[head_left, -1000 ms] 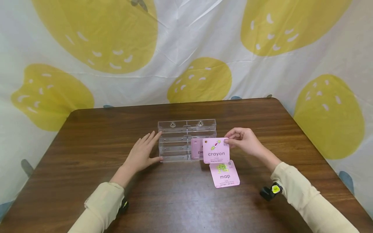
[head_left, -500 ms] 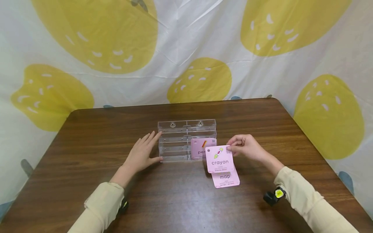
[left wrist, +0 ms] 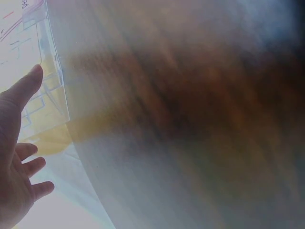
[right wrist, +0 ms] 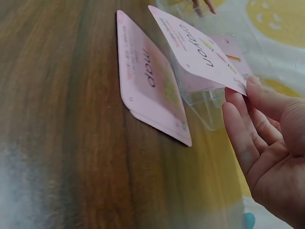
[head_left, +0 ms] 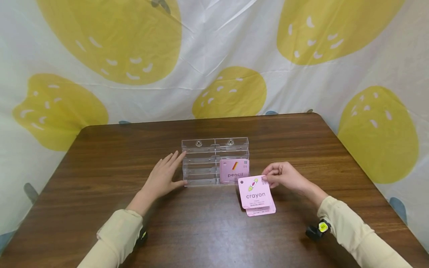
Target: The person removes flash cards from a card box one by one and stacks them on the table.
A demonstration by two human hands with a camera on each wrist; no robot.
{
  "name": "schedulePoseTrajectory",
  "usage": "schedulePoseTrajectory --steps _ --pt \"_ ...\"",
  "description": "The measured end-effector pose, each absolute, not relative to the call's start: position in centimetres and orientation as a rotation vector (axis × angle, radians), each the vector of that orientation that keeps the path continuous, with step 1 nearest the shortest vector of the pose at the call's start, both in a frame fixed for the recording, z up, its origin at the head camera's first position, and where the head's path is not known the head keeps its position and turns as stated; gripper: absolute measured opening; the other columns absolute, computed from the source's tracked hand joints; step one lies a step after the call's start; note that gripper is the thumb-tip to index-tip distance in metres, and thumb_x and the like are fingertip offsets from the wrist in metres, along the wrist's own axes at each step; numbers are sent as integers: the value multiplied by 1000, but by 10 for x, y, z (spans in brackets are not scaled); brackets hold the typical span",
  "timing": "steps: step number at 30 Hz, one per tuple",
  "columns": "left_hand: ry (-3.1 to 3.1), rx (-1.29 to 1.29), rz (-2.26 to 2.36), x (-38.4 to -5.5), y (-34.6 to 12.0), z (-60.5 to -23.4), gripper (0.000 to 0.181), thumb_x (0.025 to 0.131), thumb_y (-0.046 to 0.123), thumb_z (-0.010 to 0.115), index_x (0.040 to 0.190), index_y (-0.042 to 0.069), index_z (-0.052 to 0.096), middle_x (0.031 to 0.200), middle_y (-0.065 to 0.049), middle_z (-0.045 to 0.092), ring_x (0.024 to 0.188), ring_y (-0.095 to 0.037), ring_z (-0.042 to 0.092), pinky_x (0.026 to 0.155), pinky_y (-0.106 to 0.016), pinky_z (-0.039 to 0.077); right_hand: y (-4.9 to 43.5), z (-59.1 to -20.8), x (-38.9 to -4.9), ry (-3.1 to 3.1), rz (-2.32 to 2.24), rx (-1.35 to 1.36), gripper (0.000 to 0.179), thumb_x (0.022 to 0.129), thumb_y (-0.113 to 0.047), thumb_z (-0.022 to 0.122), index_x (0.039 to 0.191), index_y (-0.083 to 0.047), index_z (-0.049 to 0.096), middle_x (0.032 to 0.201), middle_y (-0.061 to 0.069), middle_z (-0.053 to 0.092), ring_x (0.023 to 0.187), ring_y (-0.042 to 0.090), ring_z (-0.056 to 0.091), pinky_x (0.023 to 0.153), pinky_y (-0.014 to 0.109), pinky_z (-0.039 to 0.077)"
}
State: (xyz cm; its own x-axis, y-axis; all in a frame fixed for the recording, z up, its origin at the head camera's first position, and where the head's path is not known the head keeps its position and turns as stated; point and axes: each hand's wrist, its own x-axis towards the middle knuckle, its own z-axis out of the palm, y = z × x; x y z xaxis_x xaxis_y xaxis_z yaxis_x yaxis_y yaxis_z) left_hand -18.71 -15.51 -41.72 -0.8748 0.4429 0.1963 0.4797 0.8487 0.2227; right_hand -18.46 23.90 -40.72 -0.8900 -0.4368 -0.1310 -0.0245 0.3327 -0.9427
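Note:
My right hand (head_left: 283, 176) pinches a pink crayon flashcard (head_left: 254, 193) by its upper right corner. In the right wrist view the card is tilted above a pink map flashcard (right wrist: 145, 76) lying on the table. From the head view it covers most of that map card. A clear plastic rack (head_left: 199, 171) with tiered pockets stands beyond them. A pink pencil flashcard (head_left: 234, 171) sits in its lower right pocket. At the rack's left side my left hand (head_left: 162, 176) has its fingers spread, fingertips and thumb right at the edge.
The dark wooden table (head_left: 187, 230) carries all of these. A white cloth with yellow fruit print (head_left: 228, 93) hangs right behind the table's far edge. Black wrist cameras sit under both sleeves, the right one (head_left: 316, 230) low over the table.
My right hand has drawn the crayon card down and slightly right, from in front of the pencil card to over the map card. The pencil card now shows. My left hand keeps still.

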Motion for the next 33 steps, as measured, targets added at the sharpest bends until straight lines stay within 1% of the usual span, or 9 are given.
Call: schedulePoseTrajectory --steps 6,16,25,33 --pt "-2895 -721 -398 -187 -155 -417 94 73 44 72 146 16 19 143 -21 30 129 -37 31 101 -57 26 240 -412 -182 2196 -1584 -363 25 83 -1 61 96 20 54 73 3 68 62 8 62 57 27 54" --pt "-2907 -714 -400 -186 -154 -415 93 74 44 71 146 16 19 143 -21 30 130 -36 29 102 -57 25 242 -416 -180 2156 -1571 -301 27 84 -3 62 98 18 54 76 7 68 63 10 62 58 25 54" --pt "-2912 -710 -393 -186 -154 -415 94 73 45 71 146 16 19 143 -21 30 130 -36 30 102 -57 25 247 -422 -181 2129 -1580 -264 25 83 -4 62 96 16 55 74 3 67 63 9 62 58 25 54" --pt "-2918 -705 -397 -186 -154 -416 94 74 45 71 146 17 18 144 -20 29 130 -36 29 102 -56 25 252 -424 -179 2114 -1576 -245 25 84 -5 62 97 15 55 76 4 67 64 9 62 58 23 53"
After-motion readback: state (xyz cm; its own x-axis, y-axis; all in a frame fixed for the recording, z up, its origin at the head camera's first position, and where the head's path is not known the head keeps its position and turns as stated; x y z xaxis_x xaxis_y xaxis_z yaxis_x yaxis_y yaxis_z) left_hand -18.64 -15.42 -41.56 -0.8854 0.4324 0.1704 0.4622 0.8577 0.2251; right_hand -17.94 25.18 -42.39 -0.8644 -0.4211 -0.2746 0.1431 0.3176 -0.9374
